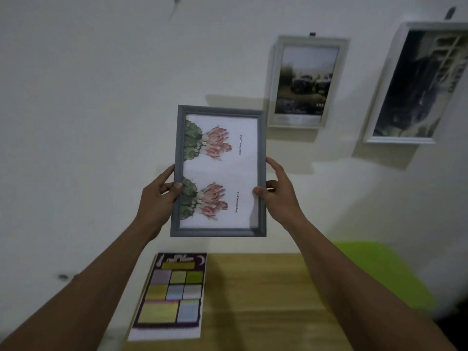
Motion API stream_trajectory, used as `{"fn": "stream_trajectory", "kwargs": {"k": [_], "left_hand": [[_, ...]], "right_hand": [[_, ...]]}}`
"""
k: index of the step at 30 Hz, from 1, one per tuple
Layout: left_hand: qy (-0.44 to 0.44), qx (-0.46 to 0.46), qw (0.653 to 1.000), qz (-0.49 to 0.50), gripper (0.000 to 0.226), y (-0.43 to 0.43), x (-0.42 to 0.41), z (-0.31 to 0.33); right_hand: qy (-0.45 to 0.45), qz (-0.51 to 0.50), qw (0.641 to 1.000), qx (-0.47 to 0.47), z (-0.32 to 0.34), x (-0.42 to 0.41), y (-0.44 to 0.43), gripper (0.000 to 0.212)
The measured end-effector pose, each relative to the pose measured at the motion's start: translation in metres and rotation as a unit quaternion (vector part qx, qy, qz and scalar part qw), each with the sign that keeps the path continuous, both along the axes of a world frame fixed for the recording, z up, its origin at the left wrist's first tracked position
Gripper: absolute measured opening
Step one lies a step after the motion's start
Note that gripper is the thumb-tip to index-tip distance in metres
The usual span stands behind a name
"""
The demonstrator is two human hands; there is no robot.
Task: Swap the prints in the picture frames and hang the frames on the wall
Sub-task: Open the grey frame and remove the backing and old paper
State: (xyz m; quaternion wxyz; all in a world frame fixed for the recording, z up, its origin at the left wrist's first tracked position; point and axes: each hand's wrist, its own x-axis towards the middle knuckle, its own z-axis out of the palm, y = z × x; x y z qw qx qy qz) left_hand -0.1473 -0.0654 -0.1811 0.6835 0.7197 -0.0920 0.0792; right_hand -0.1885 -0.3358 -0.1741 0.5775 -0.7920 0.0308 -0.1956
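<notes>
A white wall carries two white frames at the right; below stands a wooden table with a colourful sheet. The grey frame, holding a flower print, is raised before the wall, left of them. The left hand and right hand each have a closed grip on a side rail. Hanging it well likely means keeping it level and easing it onto its hook by feel.
</notes>
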Motion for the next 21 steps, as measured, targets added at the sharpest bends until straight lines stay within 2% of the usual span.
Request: {"fn": "stream_trajectory", "kwargs": {"k": [6,15,17,21], "left_hand": [[0.128,0.039,0.987,-0.093,0.084,-0.025,-0.041,-0.064],[0.222,0.018,0.973,-0.066,0.064,-0.048,-0.071,-0.142],[0.221,0.041,0.973,-0.058,0.064,-0.05,-0.076,-0.157],[0.165,0.127,0.977,-0.046,0.066,-0.065,-0.091,-0.16]], "right_hand": [[0.07,0.002,0.997,0.023,-0.076,-0.037,-0.036,0.073],[0.226,0.023,0.967,0.114,-0.177,-0.069,-0.057,0.07],[0.257,0.016,0.962,0.096,-0.196,-0.071,-0.054,0.067],[0.257,0.031,0.966,-0.018,-0.207,-0.06,-0.04,0.061]]}}
